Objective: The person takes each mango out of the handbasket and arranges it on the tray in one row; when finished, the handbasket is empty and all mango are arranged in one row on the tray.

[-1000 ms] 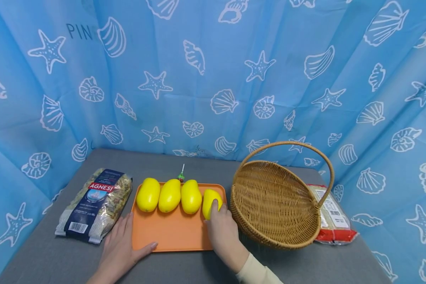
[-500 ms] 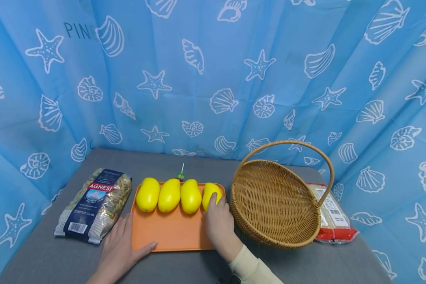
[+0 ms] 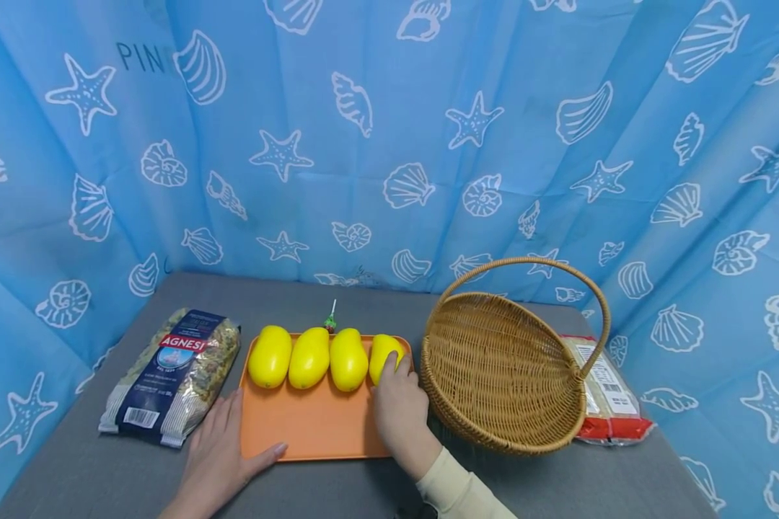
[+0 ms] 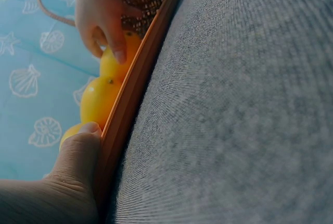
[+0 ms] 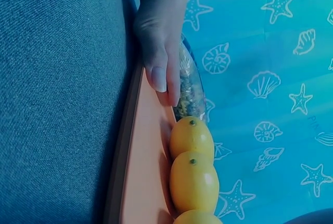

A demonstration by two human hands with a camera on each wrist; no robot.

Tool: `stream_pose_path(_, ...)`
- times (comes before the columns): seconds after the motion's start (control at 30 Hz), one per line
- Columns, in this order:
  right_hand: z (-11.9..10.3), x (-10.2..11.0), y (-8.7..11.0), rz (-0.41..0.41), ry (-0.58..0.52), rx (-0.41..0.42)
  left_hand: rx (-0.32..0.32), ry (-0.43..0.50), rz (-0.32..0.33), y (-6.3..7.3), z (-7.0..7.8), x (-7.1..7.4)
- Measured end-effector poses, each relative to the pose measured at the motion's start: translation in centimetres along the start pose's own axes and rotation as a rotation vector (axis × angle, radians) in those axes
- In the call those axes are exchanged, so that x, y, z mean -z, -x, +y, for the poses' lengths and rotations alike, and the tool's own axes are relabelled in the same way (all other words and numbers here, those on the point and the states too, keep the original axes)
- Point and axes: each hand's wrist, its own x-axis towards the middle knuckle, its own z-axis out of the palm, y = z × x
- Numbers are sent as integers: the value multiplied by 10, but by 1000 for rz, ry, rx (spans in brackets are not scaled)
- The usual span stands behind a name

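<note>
In the head view, several yellow mangoes stand in a row along the back of an orange tray (image 3: 311, 432). My right hand (image 3: 404, 411) holds the rightmost mango (image 3: 383, 351), with its fingers over the near right side. The left wrist view shows the thumb and fingers of that hand around the fruit. At the tray's left side lies my left hand (image 3: 217, 450), fingers extended along the edge and thumb (image 4: 83, 153) across the near left corner. The right wrist view catches this hand beside the tray; the right hand's fingers are not clearly seen there.
A wicker basket (image 3: 503, 382) with a tall handle tilts toward me just right of the tray. Behind it lies a red-ended bag (image 3: 613, 404). An Agnesi bag (image 3: 175, 375) lies at the left. A lollipop (image 3: 330, 321) is behind the tray, before a blue curtain (image 3: 389, 144).
My right hand has pushed the rightmost mango slightly backward, so it lines up better with the others. The left hand and the tray have stayed put.
</note>
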Motion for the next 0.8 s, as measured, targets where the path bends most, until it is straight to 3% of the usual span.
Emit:
stream_pose_path(0.47, -4, 0, 0, 26, -17, -2, 5, 8, 19, 2, -1, 1)
stream_pose_path(0.63, -5, 3, 1, 14, -82, -28, 9, 10, 18, 1, 0, 1)
stream_pose_path(0.7, -6, 7, 4, 16, -106, -23, -7, 12, 46, 2, 0, 1)
stream_pose_path(0.8, -5, 17, 7, -12, -153, -22, -61, 32, 146, 6, 4, 6)
